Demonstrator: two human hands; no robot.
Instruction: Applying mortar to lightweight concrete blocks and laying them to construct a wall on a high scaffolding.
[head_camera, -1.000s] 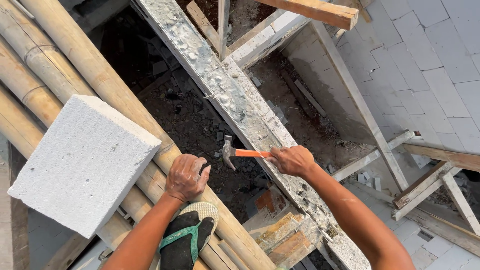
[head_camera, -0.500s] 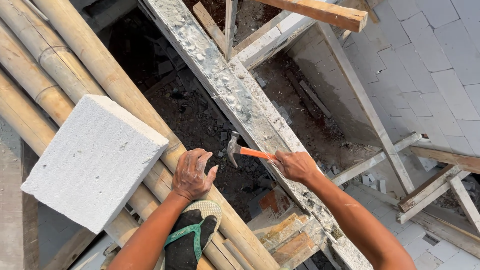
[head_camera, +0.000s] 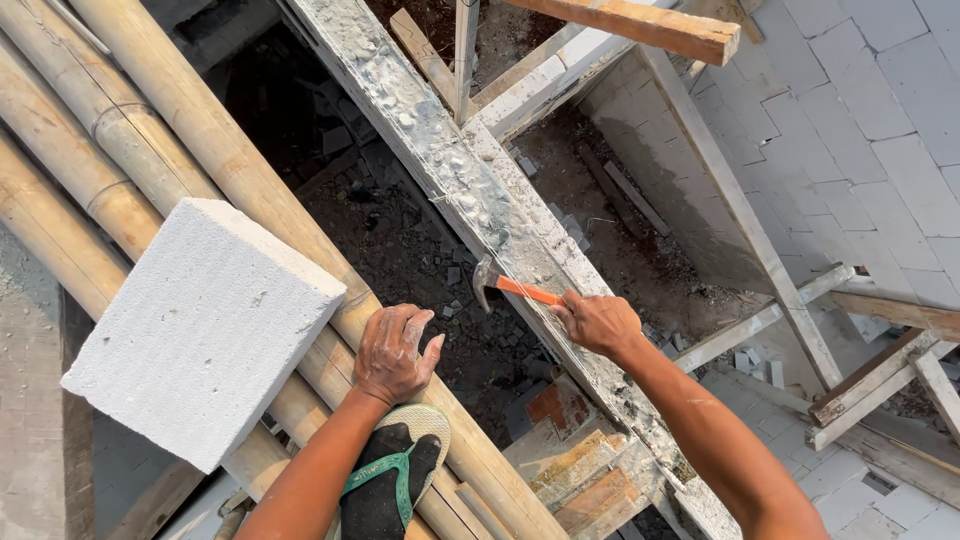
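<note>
My right hand grips the orange handle of a claw hammer, whose steel head rests against the side of a long mortar-crusted beam. My left hand lies flat, fingers spread, on a bamboo pole of the scaffold. A white lightweight concrete block sits on the bamboo poles just left of that hand. My foot in a green-strapped sandal stands on the poles below the left hand.
Far below lies dark rubble-strewn ground between the beam and the poles. A white block wall rises at right, with wooden battens and a plank braced across it. Stacked bricks sit near the beam's lower end.
The hammer head has come down and left, from raised above the beam to its side. The left hand has spread flatter on the pole. The view shifted slightly.
</note>
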